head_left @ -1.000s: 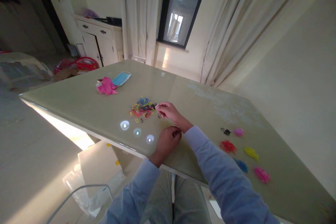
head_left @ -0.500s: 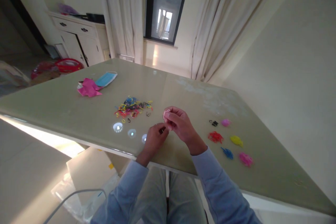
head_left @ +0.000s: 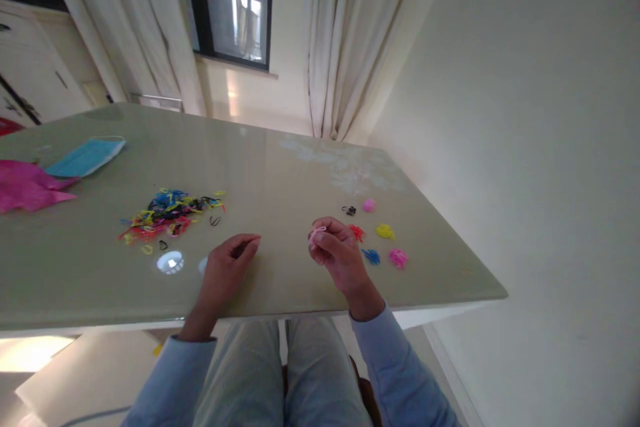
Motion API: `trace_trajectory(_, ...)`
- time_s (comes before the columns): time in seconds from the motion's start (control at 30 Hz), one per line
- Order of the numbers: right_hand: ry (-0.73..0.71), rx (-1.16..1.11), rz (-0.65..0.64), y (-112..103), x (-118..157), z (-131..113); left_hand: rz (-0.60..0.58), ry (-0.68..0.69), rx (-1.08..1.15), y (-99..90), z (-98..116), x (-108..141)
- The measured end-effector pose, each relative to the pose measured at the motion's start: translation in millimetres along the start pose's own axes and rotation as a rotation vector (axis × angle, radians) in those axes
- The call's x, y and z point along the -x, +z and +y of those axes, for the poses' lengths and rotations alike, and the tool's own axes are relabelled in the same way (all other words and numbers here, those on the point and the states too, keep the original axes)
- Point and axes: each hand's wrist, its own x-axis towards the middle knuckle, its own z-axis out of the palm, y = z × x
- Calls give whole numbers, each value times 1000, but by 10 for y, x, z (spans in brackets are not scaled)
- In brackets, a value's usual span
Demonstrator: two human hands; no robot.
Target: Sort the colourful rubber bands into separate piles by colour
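Note:
Between the thumb and fingers of my right hand [head_left: 337,257] is a pale pink rubber band [head_left: 317,232], held above the table. My left hand [head_left: 230,270] is closed near the front edge, thumb against the fingers, with nothing visible in it. Left of it lies a mixed heap of coloured rubber bands [head_left: 167,213], with a few loose black and yellow ones beside it. Past my right hand are small sorted piles: black [head_left: 351,211], light pink [head_left: 369,205], yellow [head_left: 385,231], blue [head_left: 371,256], and bright pink [head_left: 399,258]. The red pile [head_left: 357,233] is partly hidden by my right hand.
A blue face mask [head_left: 86,157] and a crumpled pink sheet [head_left: 30,187] lie at the table's left. The glossy table [head_left: 280,287] ends just before my lap. Beyond it are curtains [head_left: 350,47] and a window, with a wall on the right.
My hands have come apart: the left has moved away leftward, while the right keeps the pale pink rubber band. The view has turned right toward the sorted piles.

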Motion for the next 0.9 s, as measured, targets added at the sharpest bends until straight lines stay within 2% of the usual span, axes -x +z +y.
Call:
trace_trajectory(0.23,-90,78,192,-434,360,-116,17,-34,-56,-39,46,18)
trace_trajectory(0.4,-85,136,345,-783,558,-181,38,-31,-99,-46,66,21)
trace_trajectory(0.53,-69,256,472,-1140,677,-193,56,-42,-139,-68,115,35)
trace_trajectory(0.73,-52,570,577,-1714,807,-296,72,-155,-174,-70,125,43)
trace_trajectory(0.9,-86,1051,682,-2055,838,-411,75,-168,-229,-72,129,42)
